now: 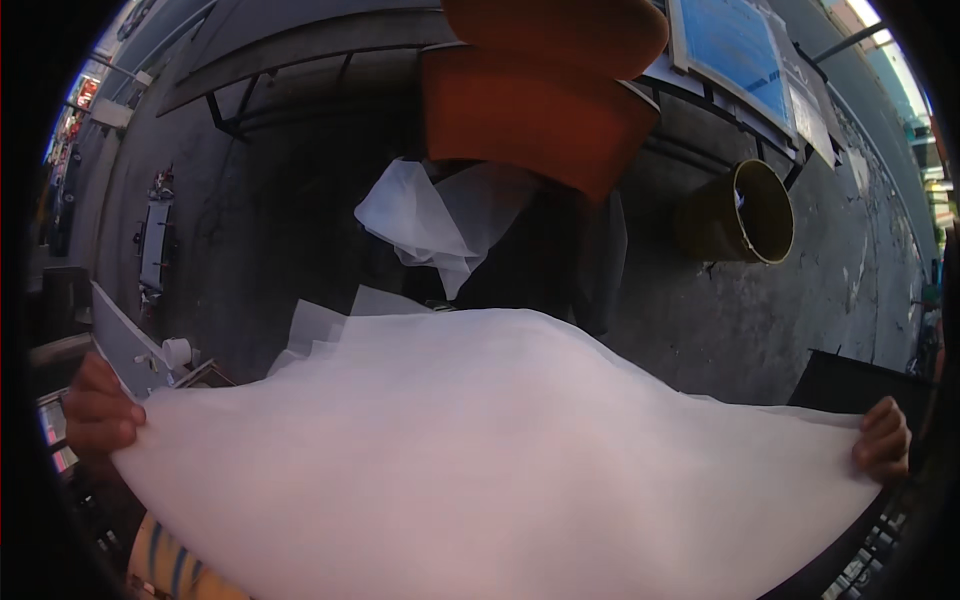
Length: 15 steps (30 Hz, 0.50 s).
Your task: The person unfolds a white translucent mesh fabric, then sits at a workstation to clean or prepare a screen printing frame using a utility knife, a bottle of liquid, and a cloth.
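Observation:
A large, thin white sheet (520, 450) spreads across the lower view and bulges upward in the middle; I cannot tell if it is paper or cloth. At the sheet's left corner, my left hand (103, 408) is closed on it with curled fingers. My right hand (883, 440) grips the opposite corner in a closed fist, so the sheet spans between both. Thin translucent layers stick out past its far edge on the left. Farther off is a crumpled translucent white sheet (415, 210).
Orange curved panels (530, 110) stand at the far middle. A yellowish round bin (765, 212) is at right, below a table with a blue framed panel (735, 55). A dark-framed bench (320, 55) stands far left. A yellow object with dark stripes (175, 560) shows lower left.

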{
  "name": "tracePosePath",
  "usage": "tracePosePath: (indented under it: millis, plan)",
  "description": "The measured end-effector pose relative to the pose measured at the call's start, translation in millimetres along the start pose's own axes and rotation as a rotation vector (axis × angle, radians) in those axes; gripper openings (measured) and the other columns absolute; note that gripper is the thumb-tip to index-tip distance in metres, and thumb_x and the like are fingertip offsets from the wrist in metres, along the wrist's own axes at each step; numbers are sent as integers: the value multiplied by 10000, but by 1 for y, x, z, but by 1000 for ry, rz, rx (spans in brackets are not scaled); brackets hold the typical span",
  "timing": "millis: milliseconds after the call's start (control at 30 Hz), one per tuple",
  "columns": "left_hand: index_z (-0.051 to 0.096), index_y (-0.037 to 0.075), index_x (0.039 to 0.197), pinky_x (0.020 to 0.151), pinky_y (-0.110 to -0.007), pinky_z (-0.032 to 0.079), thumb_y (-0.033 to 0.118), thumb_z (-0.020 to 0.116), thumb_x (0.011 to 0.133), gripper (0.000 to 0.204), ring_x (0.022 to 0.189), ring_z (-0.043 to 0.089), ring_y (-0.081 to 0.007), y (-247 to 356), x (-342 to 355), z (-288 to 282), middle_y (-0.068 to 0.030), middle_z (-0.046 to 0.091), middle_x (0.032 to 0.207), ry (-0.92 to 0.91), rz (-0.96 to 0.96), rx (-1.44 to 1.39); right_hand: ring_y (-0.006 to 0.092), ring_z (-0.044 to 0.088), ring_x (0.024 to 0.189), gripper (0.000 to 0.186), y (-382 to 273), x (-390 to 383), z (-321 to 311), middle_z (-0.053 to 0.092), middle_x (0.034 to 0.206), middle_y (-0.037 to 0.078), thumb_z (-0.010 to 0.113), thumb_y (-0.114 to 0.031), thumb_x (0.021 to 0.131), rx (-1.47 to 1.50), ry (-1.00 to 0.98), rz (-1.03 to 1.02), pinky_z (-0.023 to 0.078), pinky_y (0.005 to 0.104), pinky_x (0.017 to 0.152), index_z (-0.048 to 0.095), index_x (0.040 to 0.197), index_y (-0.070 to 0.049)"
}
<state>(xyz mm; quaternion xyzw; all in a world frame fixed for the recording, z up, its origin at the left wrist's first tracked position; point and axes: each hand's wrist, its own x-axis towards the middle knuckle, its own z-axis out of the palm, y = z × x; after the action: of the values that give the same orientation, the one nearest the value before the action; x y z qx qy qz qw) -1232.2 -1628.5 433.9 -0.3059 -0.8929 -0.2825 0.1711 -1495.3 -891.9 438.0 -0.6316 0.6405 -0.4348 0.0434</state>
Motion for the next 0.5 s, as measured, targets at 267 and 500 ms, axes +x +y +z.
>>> tracePosePath:
  millis: [267, 500]
  plan:
    - [679, 97, 1060, 858, -465, 508, 108, 785, 714, 363, 1067, 620, -369, -22, 242, 119, -232, 647, 1167, -52, 428, 233, 266, 597, 1189, 201, 166, 265, 125, 577, 1304, 207, 720, -204, 905, 290, -111, -361, 492, 353, 984, 614, 1006, -66]
    - [684, 211, 1076, 967, -538, 488, 75, 818, 695, 426, 1061, 665, -339, 6, 249, 153, -109, 687, 1124, 232, 337, 253, 239, 641, 948, 167, 165, 266, 175, 647, 1011, 121, 717, -176, 906, 744, 72, -255, 533, 325, 840, 610, 958, -59]
